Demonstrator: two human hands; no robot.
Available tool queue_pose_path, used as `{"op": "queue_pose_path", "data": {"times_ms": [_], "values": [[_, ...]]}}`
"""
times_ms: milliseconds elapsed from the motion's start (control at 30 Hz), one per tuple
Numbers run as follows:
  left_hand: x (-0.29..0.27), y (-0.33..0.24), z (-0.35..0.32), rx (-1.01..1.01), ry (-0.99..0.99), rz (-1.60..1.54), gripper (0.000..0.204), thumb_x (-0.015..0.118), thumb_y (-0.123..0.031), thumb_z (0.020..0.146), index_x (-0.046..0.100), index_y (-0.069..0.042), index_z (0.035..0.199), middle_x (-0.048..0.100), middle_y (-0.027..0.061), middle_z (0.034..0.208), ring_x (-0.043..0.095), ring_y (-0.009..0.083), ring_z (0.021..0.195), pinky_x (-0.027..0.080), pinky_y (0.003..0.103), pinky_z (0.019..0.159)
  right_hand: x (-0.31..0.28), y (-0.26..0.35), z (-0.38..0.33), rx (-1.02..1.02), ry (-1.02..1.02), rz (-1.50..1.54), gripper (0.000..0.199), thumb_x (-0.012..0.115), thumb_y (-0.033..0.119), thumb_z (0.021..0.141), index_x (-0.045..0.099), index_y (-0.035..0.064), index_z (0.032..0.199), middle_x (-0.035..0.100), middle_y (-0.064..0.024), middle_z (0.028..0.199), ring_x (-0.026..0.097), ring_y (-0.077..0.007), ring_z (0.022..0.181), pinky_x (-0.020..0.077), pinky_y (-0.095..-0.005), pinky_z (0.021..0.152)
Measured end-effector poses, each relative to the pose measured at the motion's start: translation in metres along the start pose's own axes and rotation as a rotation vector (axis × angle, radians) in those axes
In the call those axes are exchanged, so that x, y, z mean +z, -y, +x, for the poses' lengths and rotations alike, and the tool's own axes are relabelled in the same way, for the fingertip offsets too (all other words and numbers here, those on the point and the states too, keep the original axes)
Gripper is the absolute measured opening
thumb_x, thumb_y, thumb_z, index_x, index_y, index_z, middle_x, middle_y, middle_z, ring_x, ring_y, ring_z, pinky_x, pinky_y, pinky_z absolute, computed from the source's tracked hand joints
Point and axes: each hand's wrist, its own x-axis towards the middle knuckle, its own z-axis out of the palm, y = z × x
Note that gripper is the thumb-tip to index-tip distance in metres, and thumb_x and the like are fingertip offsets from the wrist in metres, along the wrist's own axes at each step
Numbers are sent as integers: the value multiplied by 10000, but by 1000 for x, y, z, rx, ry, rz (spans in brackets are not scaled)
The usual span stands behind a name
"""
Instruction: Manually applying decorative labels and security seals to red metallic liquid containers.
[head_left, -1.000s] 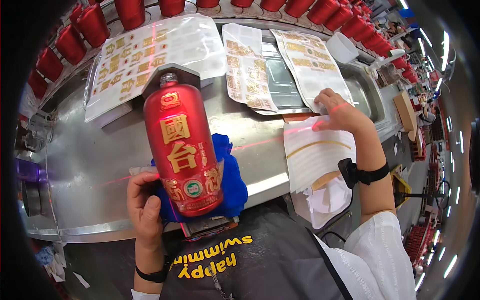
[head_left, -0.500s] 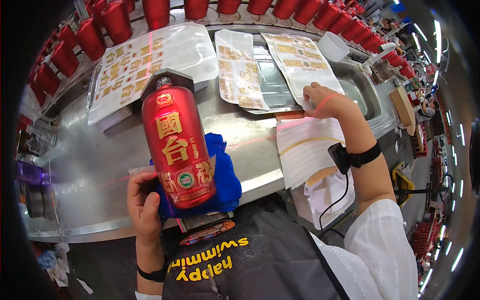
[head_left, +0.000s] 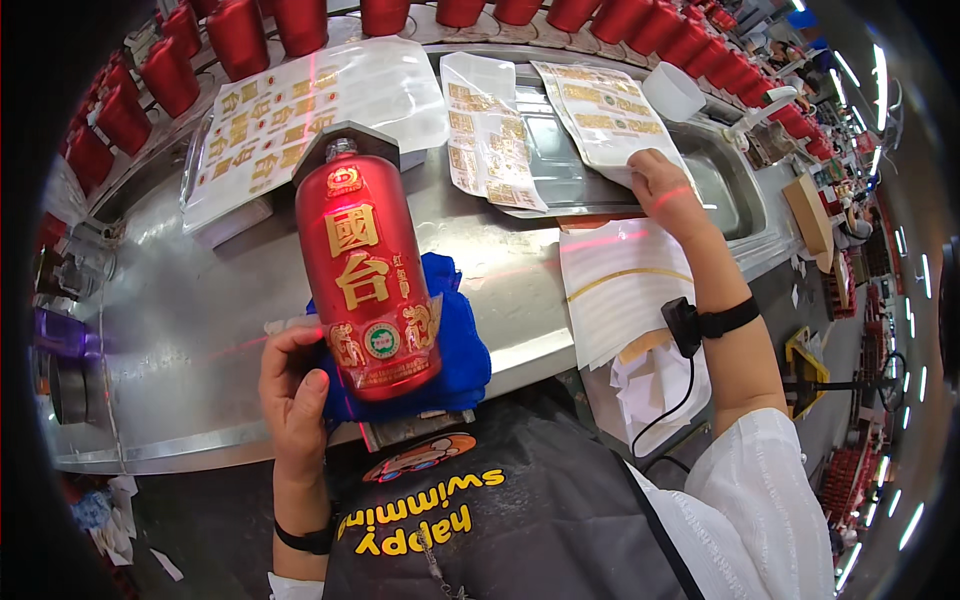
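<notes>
A red bottle (head_left: 365, 270) with gold characters and a round green-and-white emblem lies tilted back on a folded blue cloth (head_left: 460, 345), its neck against a dark angular rest (head_left: 388, 147). My left hand (head_left: 297, 395) is beside the bottle's lower left side, thumb and index finger apart; the bottle hides some fingertips. To the right, my right hand (head_left: 665, 190) has its fingers closed at the near edge of a white label sheet (head_left: 645, 140) with gold labels. That sheet rests over a metal tray (head_left: 550, 140), next to a narrower label sheet (head_left: 500, 85).
A large label sheet (head_left: 400, 95) lies at the far left of the steel counter (head_left: 210, 340). Red bottles (head_left: 303, 25) line the conveyor behind. A sink (head_left: 735, 195) with a white tub (head_left: 672, 92) is at the right. White foam sheets (head_left: 620, 290) hang near the counter's front edge.
My right hand has moved slightly right and away from me, at the sheet's near edge. My left hand stays beside the bottle. The whole view has shifted a little.
</notes>
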Motion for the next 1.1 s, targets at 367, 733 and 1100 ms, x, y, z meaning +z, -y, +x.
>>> {"op": "queue_pose_path", "data": {"times_ms": [367, 733, 1100], "values": [[-3, 2, -1, -21, 15, 8, 423, 619, -245, 893, 478, 6, 1203, 530, 101, 1181, 509, 188, 1119, 353, 316, 1006, -2, 34, -7, -126, -145, 211, 184, 559, -90, 775, 554, 11, 928, 618, -168, 948, 595, -382, 914, 498, -401, 766], [-5, 6, -1, 2, -8, -3, 448, 623, -296, 880, 472, 0, 1181, 532, 87, 1127, 528, 173, 1058, 376, 306, 971, -10, -70, 36, 280, -161, 282, 384, 617, 180, 907, 574, 62, 1270, 665, -190, 1079, 645, -318, 997, 493, -388, 875], [2, 6, 2, 0, -98, -13, 503, 657, -410, 856, 491, -9, 1109, 548, 95, 1055, 529, 180, 1008, 392, 313, 922, 18, -237, 105, 746, -22, -17, 375, 606, 357, 866, 633, 27, 1041, 654, -269, 1042, 624, -435, 985, 470, -481, 889]]}}
